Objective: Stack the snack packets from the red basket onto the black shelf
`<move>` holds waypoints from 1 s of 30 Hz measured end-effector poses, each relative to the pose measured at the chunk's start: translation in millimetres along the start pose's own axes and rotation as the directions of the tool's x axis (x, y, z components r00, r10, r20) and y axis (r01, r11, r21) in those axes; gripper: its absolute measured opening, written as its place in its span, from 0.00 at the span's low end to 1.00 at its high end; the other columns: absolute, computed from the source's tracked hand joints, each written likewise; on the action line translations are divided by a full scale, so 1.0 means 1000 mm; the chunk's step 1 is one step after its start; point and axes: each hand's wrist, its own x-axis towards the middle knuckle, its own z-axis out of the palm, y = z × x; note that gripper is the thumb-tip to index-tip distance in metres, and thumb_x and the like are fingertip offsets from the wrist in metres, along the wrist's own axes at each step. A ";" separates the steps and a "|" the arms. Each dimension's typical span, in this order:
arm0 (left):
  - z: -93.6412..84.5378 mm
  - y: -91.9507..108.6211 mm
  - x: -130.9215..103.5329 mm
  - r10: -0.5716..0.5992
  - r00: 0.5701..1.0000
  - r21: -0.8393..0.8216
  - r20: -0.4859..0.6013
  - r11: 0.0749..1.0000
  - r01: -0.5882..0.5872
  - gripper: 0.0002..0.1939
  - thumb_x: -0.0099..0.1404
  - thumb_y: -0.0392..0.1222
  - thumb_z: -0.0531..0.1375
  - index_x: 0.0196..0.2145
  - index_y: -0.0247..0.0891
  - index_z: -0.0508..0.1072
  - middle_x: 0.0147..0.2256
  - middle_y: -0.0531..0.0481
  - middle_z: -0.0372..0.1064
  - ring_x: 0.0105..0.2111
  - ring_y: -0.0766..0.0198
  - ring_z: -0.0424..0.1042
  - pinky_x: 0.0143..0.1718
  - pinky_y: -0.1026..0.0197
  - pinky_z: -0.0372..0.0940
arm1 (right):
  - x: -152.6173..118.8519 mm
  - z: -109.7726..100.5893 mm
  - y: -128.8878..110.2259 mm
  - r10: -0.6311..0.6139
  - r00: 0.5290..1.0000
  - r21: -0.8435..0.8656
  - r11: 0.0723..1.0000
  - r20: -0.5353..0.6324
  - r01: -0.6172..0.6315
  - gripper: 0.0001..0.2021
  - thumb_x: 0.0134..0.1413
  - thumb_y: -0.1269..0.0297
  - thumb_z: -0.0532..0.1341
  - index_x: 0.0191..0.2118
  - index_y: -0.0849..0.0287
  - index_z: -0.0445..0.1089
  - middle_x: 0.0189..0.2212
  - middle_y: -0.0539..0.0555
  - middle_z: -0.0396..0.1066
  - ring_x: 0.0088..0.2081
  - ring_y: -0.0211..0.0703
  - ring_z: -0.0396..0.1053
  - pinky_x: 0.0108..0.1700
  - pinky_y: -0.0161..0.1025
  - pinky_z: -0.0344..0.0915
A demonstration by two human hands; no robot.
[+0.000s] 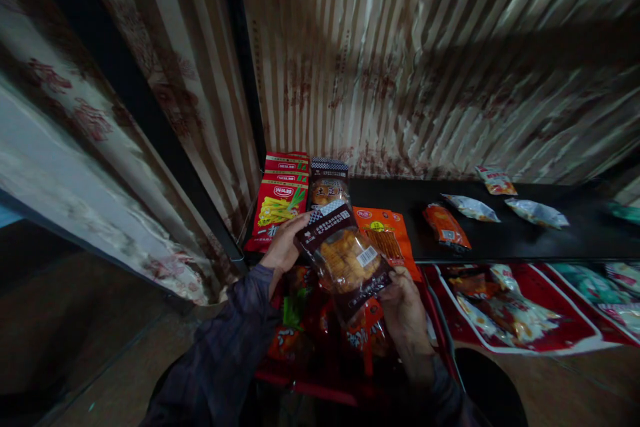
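- Packet [347,257], brown, windowed, golden slices inside; left hand [286,243] and right hand [404,303] clamp opposite ends, over red container [315,388].
- Red container holds orange packs [367,333].
- Black shelf [505,240] bears orange pouch [407,253], brown sticks inside.

A dark post [165,140] bars the left hand's [285,245] outer side; ahead-right of the right hand [403,307], bare shelf [417,199] opens before an orange packet [447,227].
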 end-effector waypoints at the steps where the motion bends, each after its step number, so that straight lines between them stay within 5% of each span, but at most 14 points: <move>1: -0.002 0.001 0.000 -0.020 1.000 0.054 0.013 0.998 0.019 0.14 0.47 0.41 0.72 0.32 0.33 0.78 0.31 0.47 0.78 0.33 0.62 0.75 0.39 0.62 0.67 | 0.002 -0.004 -0.001 -0.014 1.000 -0.016 1.000 -0.003 0.014 0.11 0.37 0.63 0.67 0.25 0.55 0.64 0.22 0.42 0.68 0.24 0.34 0.65 0.30 0.34 0.62; 7: -0.012 0.013 -0.002 -0.157 0.975 0.359 0.160 0.929 0.091 0.22 0.39 0.49 0.75 0.31 0.34 0.79 0.28 0.48 0.77 0.27 0.65 0.71 0.34 0.62 0.63 | 0.006 -0.011 -0.009 -0.061 0.997 -0.053 0.997 -0.053 0.058 0.12 0.36 0.63 0.68 0.26 0.55 0.63 0.22 0.42 0.68 0.24 0.34 0.64 0.30 0.34 0.60; 14: -0.015 0.008 0.002 -0.061 0.983 0.585 0.174 0.809 -0.053 0.20 0.44 0.55 0.71 0.25 0.35 0.77 0.24 0.53 0.73 0.27 0.65 0.67 0.31 0.63 0.59 | 0.003 -0.019 -0.006 -0.051 0.998 -0.127 0.991 -0.027 0.047 0.12 0.39 0.62 0.69 0.27 0.55 0.64 0.20 0.41 0.65 0.22 0.33 0.61 0.28 0.33 0.58; 22: -0.007 -0.006 0.001 0.048 0.999 0.417 0.019 0.907 -0.051 0.15 0.44 0.50 0.72 0.26 0.36 0.79 0.22 0.53 0.73 0.21 0.67 0.67 0.24 0.65 0.58 | 0.000 -0.002 -0.011 -0.185 0.978 -0.115 0.978 -0.097 0.173 0.11 0.40 0.62 0.68 0.25 0.56 0.64 0.19 0.40 0.62 0.21 0.31 0.57 0.26 0.31 0.55; 30: -0.007 -0.002 0.000 -0.103 0.993 0.377 0.064 0.923 0.072 0.14 0.45 0.48 0.73 0.25 0.36 0.79 0.21 0.52 0.74 0.20 0.67 0.68 0.23 0.66 0.60 | 0.000 0.000 -0.010 -0.147 0.979 -0.082 0.987 -0.142 0.137 0.13 0.38 0.61 0.69 0.25 0.55 0.64 0.21 0.41 0.67 0.23 0.32 0.61 0.28 0.32 0.57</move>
